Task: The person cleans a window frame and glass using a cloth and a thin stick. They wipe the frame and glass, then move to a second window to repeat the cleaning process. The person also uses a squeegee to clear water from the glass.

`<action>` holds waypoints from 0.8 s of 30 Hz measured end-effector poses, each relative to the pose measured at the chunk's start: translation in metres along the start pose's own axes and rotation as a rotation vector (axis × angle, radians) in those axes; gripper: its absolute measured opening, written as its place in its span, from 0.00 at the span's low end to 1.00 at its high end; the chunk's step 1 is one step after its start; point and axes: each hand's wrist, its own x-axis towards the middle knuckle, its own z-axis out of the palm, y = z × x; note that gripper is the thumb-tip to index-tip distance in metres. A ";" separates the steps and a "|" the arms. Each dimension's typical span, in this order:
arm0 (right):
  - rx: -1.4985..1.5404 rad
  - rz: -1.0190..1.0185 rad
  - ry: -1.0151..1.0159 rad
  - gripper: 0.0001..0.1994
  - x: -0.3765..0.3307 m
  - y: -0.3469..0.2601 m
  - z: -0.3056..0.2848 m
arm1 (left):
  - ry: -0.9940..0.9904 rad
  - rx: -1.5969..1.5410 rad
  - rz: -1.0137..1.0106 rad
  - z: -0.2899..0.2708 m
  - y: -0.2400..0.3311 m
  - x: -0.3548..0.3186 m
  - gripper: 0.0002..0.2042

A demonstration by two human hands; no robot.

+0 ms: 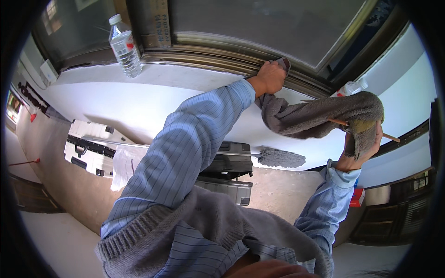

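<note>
My left hand [268,78] presses one end of a long grey towel [309,116] against the metal window frame [218,55] above the white sill [153,92]. The towel hangs across to my right hand [360,148], which grips its other end together with a thin wooden stick [388,137]. Both sleeves are blue striped, under a grey knitted vest.
A clear plastic water bottle [124,45] stands on the sill at the left. A second bottle [351,87] peeks out behind the towel. A grey fluffy duster [278,157] lies below the sill. White and dark hard cases [92,148] sit on the floor by the wall.
</note>
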 end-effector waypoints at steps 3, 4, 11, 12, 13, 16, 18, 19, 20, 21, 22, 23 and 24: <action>0.065 0.042 0.075 0.15 -0.002 -0.009 -0.009 | 0.058 -0.120 0.055 0.018 0.022 0.021 0.10; 0.082 0.054 0.105 0.15 -0.001 -0.013 -0.012 | 0.081 -0.165 0.083 0.022 0.026 0.029 0.09; 0.054 0.120 0.226 0.17 0.002 -0.018 -0.047 | -0.080 -0.202 0.214 0.043 0.063 0.072 0.12; 0.054 0.122 0.228 0.17 0.004 -0.017 -0.050 | -0.108 -0.180 0.214 0.043 0.069 0.077 0.13; 0.053 0.126 0.229 0.17 0.006 -0.017 -0.051 | -0.122 -0.160 0.205 0.043 0.074 0.082 0.14; 0.055 0.123 0.267 0.18 0.007 -0.012 -0.054 | -0.153 -0.098 0.191 0.045 0.087 0.078 0.16; 0.101 0.139 0.257 0.18 0.009 -0.012 -0.058 | -0.104 -0.044 0.182 0.046 0.088 0.072 0.15; 0.123 0.147 0.253 0.19 0.010 -0.012 -0.059 | -0.098 -0.027 0.171 0.046 0.082 0.069 0.13; 0.111 0.128 0.246 0.19 0.010 -0.013 -0.057 | -0.088 -0.003 0.159 0.041 0.072 0.065 0.12; 0.088 0.106 0.247 0.19 0.008 -0.016 -0.057 | -0.081 0.010 0.157 0.035 0.065 0.060 0.11; 0.065 0.085 0.249 0.19 0.006 -0.019 -0.057 | -0.112 0.004 0.135 0.029 0.060 0.055 0.10; 0.033 0.078 0.249 0.19 0.005 -0.019 -0.052 | -0.108 0.023 0.096 0.022 0.049 0.048 0.10; -0.011 0.058 0.272 0.19 0.004 -0.019 -0.047 | -0.108 0.039 0.063 0.015 0.041 0.040 0.10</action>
